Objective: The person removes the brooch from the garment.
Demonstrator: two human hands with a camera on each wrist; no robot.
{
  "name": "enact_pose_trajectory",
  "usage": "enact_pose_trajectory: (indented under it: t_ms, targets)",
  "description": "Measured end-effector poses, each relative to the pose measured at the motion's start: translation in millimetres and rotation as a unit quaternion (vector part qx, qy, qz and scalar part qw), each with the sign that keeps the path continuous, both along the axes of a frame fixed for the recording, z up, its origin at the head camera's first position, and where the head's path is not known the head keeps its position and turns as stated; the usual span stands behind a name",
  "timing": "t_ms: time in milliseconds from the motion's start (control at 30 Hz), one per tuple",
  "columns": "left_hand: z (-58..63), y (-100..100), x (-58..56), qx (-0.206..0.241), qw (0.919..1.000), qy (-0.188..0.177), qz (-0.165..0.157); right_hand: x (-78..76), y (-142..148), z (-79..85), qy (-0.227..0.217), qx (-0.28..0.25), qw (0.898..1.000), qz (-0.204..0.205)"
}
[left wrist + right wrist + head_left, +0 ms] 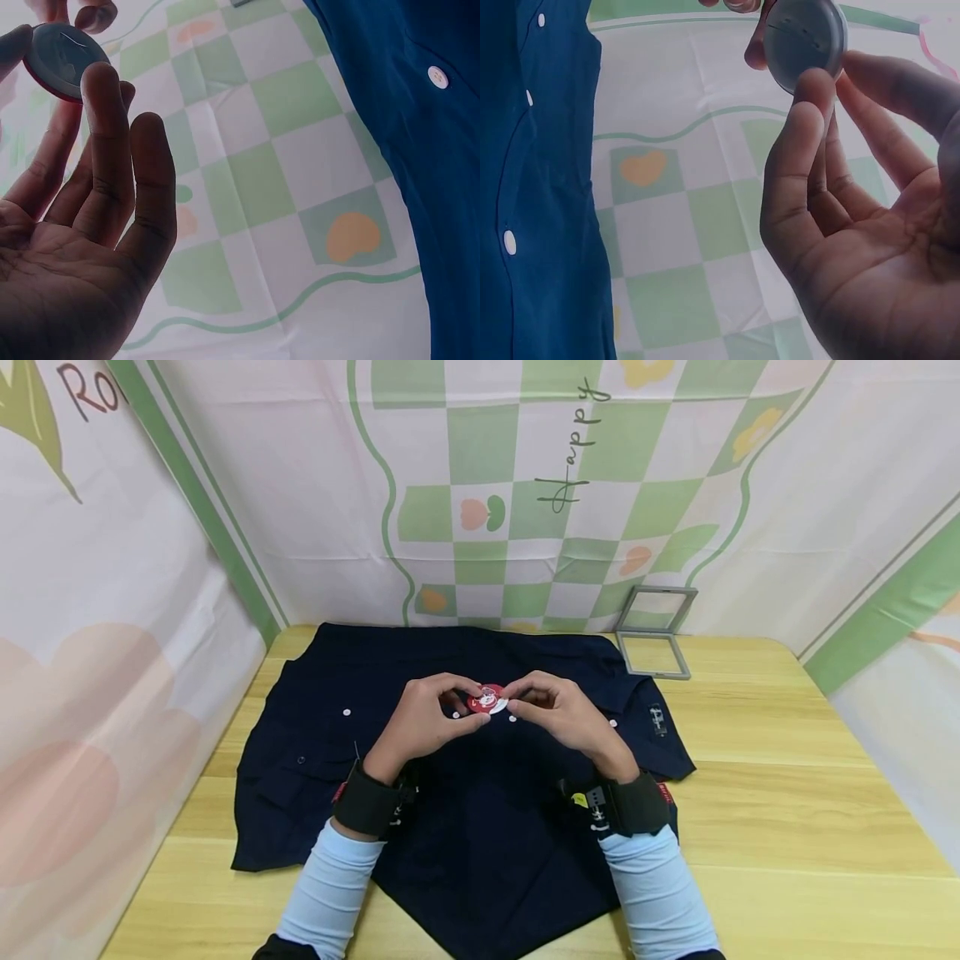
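A round pin badge (487, 698), red with a white figure on its front, is held up between both hands over a dark navy button-up shirt (495, 835). My left hand (431, 717) pinches its left edge with thumb and fingers. On the opposite edge, my right hand (561, 713) pinches it too. The wrist views show the grey metal back of the badge (66, 61), where a thin pin line crosses it. In the right wrist view, fingertips of the right hand (862, 232) rest along the badge's (806, 41) lower rim.
The shirt lies spread on a wooden table (795, 785), its white buttons (347, 712) running across it. A grey hinged frame (656, 633) stands unfolded at the back right, beside the shirt. A checkered cloth (480, 443) hangs behind the table.
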State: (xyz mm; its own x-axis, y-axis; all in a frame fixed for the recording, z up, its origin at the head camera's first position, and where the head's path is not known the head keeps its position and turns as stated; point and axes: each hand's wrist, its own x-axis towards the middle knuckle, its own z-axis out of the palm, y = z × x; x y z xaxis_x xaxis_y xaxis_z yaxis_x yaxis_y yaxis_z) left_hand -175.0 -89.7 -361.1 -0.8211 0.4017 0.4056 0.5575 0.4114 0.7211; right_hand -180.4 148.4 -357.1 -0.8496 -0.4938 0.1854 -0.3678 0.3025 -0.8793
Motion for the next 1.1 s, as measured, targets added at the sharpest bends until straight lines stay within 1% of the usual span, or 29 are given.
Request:
enact_pose_trajectory:
  t_ms: [133, 233, 433, 533, 767, 900, 1000, 1100]
  targets:
    - [-0.1, -1.2, 0.1, 0.0, 1.0, -0.002, 0.002, -0.5, -0.7, -1.5, 0.009, -0.003, 1.0, 0.008]
    - [-0.1, -1.3, 0.1, 0.002, 1.0, -0.009, 0.0, -1.1, -1.3, -3.1, 0.028, -0.005, 1.0, 0.008]
    - [0.9, -1.7, -0.1, 0.018, 0.9995, -0.026, -0.007, -3.3, -3.3, -6.0, 0.107, -0.012, 0.994, 0.003]
    - [1.5, -1.9, -0.6, 0.025, 0.9992, -0.031, -0.009, -3.2, -4.6, -5.8, 0.133, -0.013, 0.991, -0.004]
    - [0.5, -1.2, -1.6, 0.024, 0.9989, -0.039, -0.015, -2.9, -5.2, -4.8, 0.149, -0.027, 0.988, -0.014]
    - [1.3, -2.0, -1.8, 0.017, 0.9987, -0.042, -0.022, -3.2, -2.4, -4.4, 0.143, -0.044, 0.989, -0.013]
    - [1.5, -3.8, -2.5, 0.015, 0.9995, -0.02, -0.018, -3.1, -0.7, -3.9, 0.132, -0.057, 0.99, -0.012]
    - [0.4, -5.2, -4.2, 0.012, 0.9997, 0.02, -0.007, -3.1, 0.0, -3.9, 0.118, -0.063, 0.991, -0.01]
